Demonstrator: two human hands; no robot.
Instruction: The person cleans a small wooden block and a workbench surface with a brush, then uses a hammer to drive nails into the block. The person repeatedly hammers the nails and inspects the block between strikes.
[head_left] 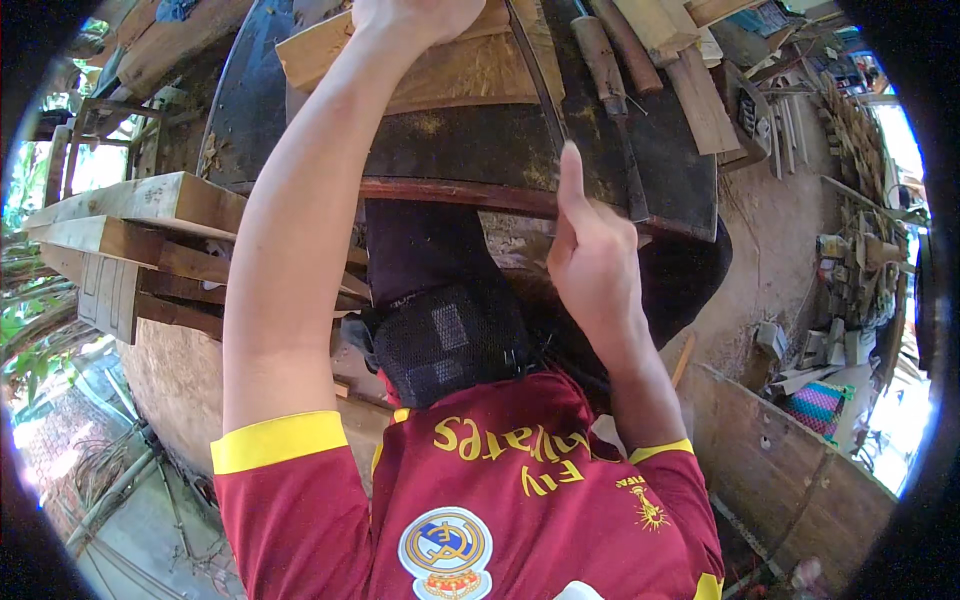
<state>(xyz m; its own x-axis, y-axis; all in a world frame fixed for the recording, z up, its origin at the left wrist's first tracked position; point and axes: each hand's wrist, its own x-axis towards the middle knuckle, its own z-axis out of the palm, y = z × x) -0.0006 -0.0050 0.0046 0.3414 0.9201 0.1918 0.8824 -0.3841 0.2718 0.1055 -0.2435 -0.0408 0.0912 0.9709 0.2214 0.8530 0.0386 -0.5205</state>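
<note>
My right hand (597,240) is closed in front of the dark bench's (450,150) near edge, one digit stretched along a long, thin, dark metal file (535,70). Its handle end is hidden in my fist. The file slants up and away across a light-brown wooden piece (470,75) on the bench. At the top edge of the view my left hand (425,12) is over this wood; its fingers are cut off, so their grip does not show. Right of the file lies a chisel (600,65) with a worn wooden handle, its blade toward me.
Beside the chisel are another wooden handle (628,45) and several wood blocks (700,100). Stacked boards (150,215) jut out left of the bench. A wide plank (790,430) stands at the lower right, near a colourful woven item (815,405). Timber scraps line the right side.
</note>
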